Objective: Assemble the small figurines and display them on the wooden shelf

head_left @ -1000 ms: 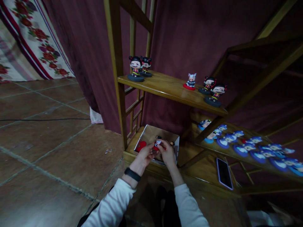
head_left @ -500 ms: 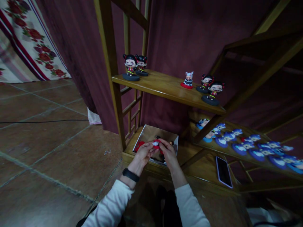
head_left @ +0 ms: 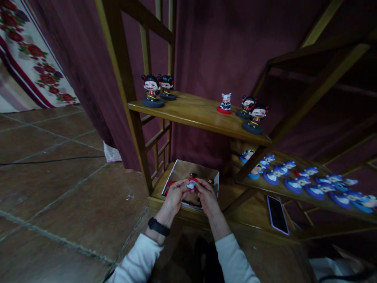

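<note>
Between my two hands is a small figurine (head_left: pixel 192 183) with a white-grey top and a red round base. My left hand (head_left: pixel 177 192) pinches it from the left, and my right hand (head_left: pixel 206 192) grips its right side. Both hands are above an open cardboard box (head_left: pixel 184 169) on the lowest board. Inside the box are a dark-haired figurine (head_left: pixel 211 181) and other small dark and red pieces, partly hidden by my hands. A similar grey-white figurine on a red base (head_left: pixel 225 103) stands on the shelf above.
The wooden shelf (head_left: pixel 188 114) also bears black-haired figurines at its left end (head_left: pixel 151 91) and right end (head_left: pixel 256 118). Several blue-and-white figurines (head_left: pixel 297 182) line a lower shelf to the right. A phone (head_left: pixel 277 215) lies on the bottom board. A wooden post (head_left: pixel 129 129) rises at the left.
The figurine has been tilted in my fingers, so more of its red base shows around it. My view has shifted slightly; both hands keep hold above the box.
</note>
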Demonstrator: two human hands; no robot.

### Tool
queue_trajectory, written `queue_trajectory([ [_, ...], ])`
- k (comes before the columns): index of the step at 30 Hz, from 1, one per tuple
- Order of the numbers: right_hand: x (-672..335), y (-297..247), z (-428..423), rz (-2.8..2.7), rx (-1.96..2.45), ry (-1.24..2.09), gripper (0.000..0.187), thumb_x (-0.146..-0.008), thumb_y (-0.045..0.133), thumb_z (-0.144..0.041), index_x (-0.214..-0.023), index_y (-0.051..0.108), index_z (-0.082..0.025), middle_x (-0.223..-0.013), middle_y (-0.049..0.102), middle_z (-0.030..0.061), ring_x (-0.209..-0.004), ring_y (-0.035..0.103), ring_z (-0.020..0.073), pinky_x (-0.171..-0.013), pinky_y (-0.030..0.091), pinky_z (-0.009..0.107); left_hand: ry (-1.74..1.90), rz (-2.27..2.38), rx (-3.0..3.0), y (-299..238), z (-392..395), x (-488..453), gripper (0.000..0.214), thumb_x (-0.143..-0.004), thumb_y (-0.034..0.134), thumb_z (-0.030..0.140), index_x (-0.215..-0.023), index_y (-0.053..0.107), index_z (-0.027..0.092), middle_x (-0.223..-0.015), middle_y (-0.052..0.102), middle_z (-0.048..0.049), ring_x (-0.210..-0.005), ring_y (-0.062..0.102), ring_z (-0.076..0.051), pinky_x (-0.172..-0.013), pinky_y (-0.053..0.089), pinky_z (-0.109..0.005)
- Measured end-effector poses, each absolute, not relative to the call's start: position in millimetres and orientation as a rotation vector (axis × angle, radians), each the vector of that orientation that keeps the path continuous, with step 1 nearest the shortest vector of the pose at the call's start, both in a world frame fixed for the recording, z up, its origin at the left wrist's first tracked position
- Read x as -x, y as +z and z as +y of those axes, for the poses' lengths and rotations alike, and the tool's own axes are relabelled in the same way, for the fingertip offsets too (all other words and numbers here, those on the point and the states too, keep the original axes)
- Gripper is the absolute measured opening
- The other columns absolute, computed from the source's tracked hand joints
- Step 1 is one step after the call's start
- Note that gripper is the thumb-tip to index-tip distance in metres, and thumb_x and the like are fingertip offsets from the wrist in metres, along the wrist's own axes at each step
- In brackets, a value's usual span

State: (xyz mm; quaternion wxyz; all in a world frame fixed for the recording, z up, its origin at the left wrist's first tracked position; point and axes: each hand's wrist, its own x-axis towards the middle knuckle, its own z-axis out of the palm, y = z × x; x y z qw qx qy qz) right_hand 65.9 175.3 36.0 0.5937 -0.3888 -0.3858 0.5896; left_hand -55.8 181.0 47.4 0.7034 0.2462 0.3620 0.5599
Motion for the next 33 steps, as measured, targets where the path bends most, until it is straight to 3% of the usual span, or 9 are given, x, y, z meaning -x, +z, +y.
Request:
queue_trajectory([
  [8,-55,30,170,-0.646,0.921,1.501,0.027,-0.061,0.070,-0.032,-0.085,0.065,-0.020,-0.087,0.069,0.0028,-0.076,0.062,0.0154,-0.065,0.049,0.027,1.304,0.878,-0.509,46,167,57,0.013,-0.075,0.060,0.014,-0.088,0.061,0.012,-0.074,0.067,-0.0074,-0.060,0.063,-0.013,-0.055,0.053,-0.023],
  [12,-44,24,159,-0.565,0.900,1.603,0.031,-0.057,0.072,-0.026,-0.086,0.064,-0.020,-0.082,0.069,0.0019,-0.073,0.063,0.0157,-0.062,0.049,0.027,1.314,0.875,-0.525,49,141,66,0.018,-0.075,0.059,0.012,-0.093,0.061,0.012,-0.078,0.067,-0.0066,-0.062,0.063,-0.011,-0.060,0.055,-0.024],
  [22,-35,32,77,-0.789,0.817,1.651,0.034,-0.060,0.072,-0.034,-0.088,0.065,-0.016,-0.089,0.068,0.0065,-0.080,0.063,0.0177,-0.074,0.047,0.031,1.225,0.902,-0.573,58,71,97,0.016,-0.071,0.060,0.005,-0.086,0.064,0.008,-0.080,0.068,-0.0106,-0.062,0.064,-0.012,-0.062,0.054,-0.023],
  [33,-53,11,13,-0.876,0.933,1.612,0.034,-0.055,0.074,-0.035,-0.083,0.064,-0.017,-0.085,0.068,0.0049,-0.078,0.062,0.0176,-0.074,0.046,0.032,1.162,0.924,-0.528,20,15,83,0.015,-0.070,0.060,0.004,-0.084,0.064,0.008,-0.071,0.068,-0.0092,-0.057,0.064,-0.012,-0.061,0.054,-0.023],
])
